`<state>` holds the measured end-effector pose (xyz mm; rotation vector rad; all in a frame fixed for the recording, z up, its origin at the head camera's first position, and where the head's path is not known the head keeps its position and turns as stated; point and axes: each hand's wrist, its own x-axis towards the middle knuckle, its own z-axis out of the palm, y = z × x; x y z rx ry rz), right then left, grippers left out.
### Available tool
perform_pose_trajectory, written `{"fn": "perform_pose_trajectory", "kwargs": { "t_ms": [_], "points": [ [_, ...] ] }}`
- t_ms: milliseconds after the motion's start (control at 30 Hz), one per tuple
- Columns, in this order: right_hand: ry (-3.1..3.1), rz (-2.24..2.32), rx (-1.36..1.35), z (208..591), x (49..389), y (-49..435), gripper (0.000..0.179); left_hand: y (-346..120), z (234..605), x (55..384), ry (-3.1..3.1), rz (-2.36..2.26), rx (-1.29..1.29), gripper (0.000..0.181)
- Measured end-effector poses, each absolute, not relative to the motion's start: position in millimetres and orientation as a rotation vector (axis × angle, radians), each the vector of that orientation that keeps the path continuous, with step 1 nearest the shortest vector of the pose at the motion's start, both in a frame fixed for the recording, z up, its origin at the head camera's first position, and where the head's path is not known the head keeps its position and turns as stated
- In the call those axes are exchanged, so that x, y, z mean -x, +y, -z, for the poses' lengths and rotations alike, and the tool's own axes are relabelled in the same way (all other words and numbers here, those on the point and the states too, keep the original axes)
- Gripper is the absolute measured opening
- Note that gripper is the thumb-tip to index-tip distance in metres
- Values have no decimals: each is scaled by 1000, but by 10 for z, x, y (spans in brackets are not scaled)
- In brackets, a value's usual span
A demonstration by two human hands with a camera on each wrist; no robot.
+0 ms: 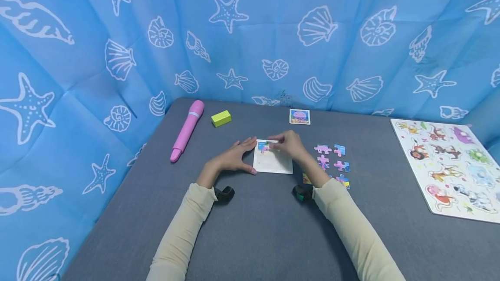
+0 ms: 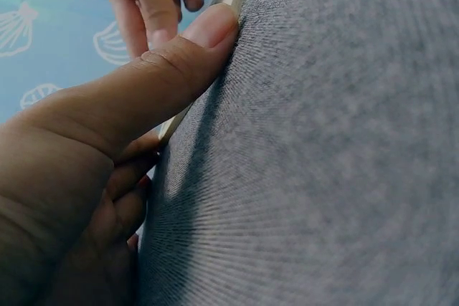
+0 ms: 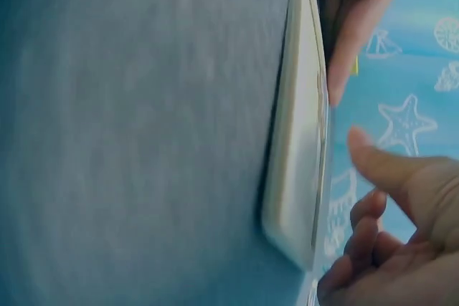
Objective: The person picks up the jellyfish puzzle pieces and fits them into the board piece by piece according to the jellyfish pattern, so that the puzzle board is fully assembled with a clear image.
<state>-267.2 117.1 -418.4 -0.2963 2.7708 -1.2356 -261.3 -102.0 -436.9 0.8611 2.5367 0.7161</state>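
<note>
In the head view, a small white puzzle tray (image 1: 273, 166) lies on the grey table, with a few coloured jigsaw pieces (image 1: 263, 147) at its upper left. My left hand (image 1: 234, 156) rests along the tray's left side, thumb extended against the lower left corner and fingers near the upper one. Over the tray's upper edge is my right hand (image 1: 291, 145), its fingertips close to the pieces. In the right wrist view its thumb (image 3: 387, 170) stands apart from the fingers, and no piece shows between them. Several loose jigsaw pieces (image 1: 323, 161) lie right of the tray, some behind the right forearm.
A small jellyfish picture card (image 1: 299, 116) lies at the back. At the back left are a yellow-green block (image 1: 221, 118) and a pink wand-like object (image 1: 187, 131). A white animal puzzle board (image 1: 423, 177) lies at the right. Blue shell-patterned cloth (image 1: 250, 51) hangs behind the table.
</note>
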Motion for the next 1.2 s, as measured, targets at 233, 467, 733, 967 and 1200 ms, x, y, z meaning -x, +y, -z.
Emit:
{"fn": "perform_pose_trajectory", "kwargs": {
  "t_ms": [233, 467, 733, 967, 1200],
  "points": [
    [2613, 1433, 156, 4082, 2648, 1525, 35, -992, 4388, 2604, 2541, -751, -884, 101],
    [2745, 1281, 89, 4000, 2563, 2105, 40, -979, 4393, 2595, 2549, -776, -904, 101],
    [2765, 1115, 100, 4052, 2413, 2671, 40, -918, 4397, 2593, 2538, -744, -941, 102],
    [2704, 1067, 63, 4110, 2413, 2770, 39, -917, 4402, 2597, 2524, -734, -930, 103],
    [2712, 1051, 91, 4136, 2419, 2761, 40, -917, 4382, 2600, 2503, -736, -940, 103]
  ]
}}
